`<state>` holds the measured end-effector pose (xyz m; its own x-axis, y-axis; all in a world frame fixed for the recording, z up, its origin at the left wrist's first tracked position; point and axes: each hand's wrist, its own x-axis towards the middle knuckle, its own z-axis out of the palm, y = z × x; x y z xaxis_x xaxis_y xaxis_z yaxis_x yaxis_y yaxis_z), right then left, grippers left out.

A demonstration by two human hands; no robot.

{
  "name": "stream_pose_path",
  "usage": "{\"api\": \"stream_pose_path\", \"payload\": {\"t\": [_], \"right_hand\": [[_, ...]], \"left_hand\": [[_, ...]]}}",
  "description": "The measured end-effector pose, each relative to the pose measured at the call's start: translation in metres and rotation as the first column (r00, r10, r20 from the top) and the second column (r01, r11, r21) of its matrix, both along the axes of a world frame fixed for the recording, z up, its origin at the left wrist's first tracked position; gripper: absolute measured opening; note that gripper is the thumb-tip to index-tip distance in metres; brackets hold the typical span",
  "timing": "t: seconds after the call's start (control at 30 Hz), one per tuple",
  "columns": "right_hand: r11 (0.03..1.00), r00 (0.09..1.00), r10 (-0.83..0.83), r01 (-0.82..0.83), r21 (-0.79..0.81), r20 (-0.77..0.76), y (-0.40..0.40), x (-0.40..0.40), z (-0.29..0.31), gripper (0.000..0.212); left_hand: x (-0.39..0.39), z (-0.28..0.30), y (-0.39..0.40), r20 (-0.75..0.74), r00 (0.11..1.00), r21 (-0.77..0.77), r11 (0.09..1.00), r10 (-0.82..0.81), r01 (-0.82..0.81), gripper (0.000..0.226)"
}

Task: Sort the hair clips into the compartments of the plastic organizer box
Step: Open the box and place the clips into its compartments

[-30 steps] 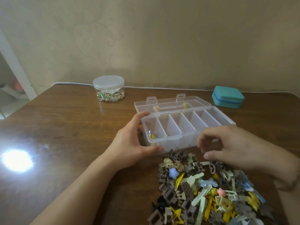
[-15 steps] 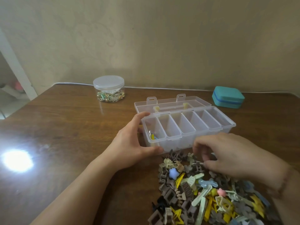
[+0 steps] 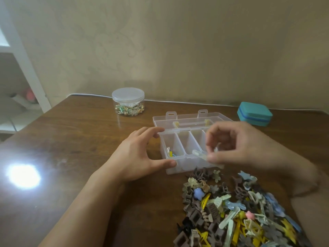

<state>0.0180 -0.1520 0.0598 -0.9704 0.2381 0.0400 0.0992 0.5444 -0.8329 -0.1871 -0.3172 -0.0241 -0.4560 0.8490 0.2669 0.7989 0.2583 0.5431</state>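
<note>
A clear plastic organizer box (image 3: 179,167) stands open on the table, its lid (image 3: 188,118) laid back behind it. Its leftmost compartment holds a few small clips (image 3: 170,153); the two compartments beside it look empty. My left hand (image 3: 138,155) grips the box's left end, thumb on the front wall and fingers on the back corner. My right hand (image 3: 238,148) hovers over the box's front right part and pinches a pale, whitish hair clip (image 3: 204,155). It hides the right compartments. A heap of mixed hair clips (image 3: 236,211) lies in front of the box.
A clear round jar (image 3: 128,101) of small trinkets stands at the back left. A teal case (image 3: 254,114) sits at the back right. A white cable runs along the table's far edge. A bright light glare (image 3: 23,177) shines on the wood at left.
My right hand rose from the heap with a pale clip and moved up over the box. My left hand stayed on the box's left end.
</note>
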Motion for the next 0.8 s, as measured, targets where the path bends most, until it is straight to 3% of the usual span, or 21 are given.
{"api": "stream_pose_path", "payload": {"t": [0.13,0.23,0.3,0.4,0.5,0.63,0.8], "right_hand": [[0.936,0.959,-0.245,0.272,0.222,-0.141,-0.02,-0.048,-0.008,0.016],[0.882,0.945,-0.266,0.317,0.347,-0.188,-0.027,-0.051,-0.019,0.008],[0.872,0.964,-0.186,0.25,0.42,-0.189,-0.028,-0.035,-0.022,0.003],[0.873,0.999,-0.045,0.043,0.485,-0.007,-0.031,-0.009,-0.026,0.012],[0.743,0.992,-0.012,-0.075,0.665,0.126,-0.033,0.002,-0.034,0.019],[0.652,0.991,-0.02,-0.087,0.753,0.132,-0.038,0.009,-0.036,0.032],[0.59,0.974,-0.099,-0.108,0.8,0.205,-0.039,0.012,-0.034,0.027]], "left_hand": [[0.001,0.001,0.0,-0.026,1.0,0.036,0.999,-0.008,0.009,0.094],[0.002,-0.001,0.001,-0.048,0.999,0.05,0.999,-0.004,0.006,0.096],[0.005,-0.002,0.003,-0.058,0.998,0.082,0.997,0.01,-0.005,0.098],[0.012,-0.003,0.008,-0.101,0.995,0.105,0.994,0.018,-0.007,0.101],[0.015,-0.004,0.01,-0.092,0.996,0.135,0.991,0.014,-0.001,0.098],[0.015,-0.006,0.01,-0.003,1.0,0.203,0.979,-0.029,0.029,0.092],[0.016,-0.007,0.011,0.008,0.999,0.189,0.981,-0.042,0.04,0.087]]}}
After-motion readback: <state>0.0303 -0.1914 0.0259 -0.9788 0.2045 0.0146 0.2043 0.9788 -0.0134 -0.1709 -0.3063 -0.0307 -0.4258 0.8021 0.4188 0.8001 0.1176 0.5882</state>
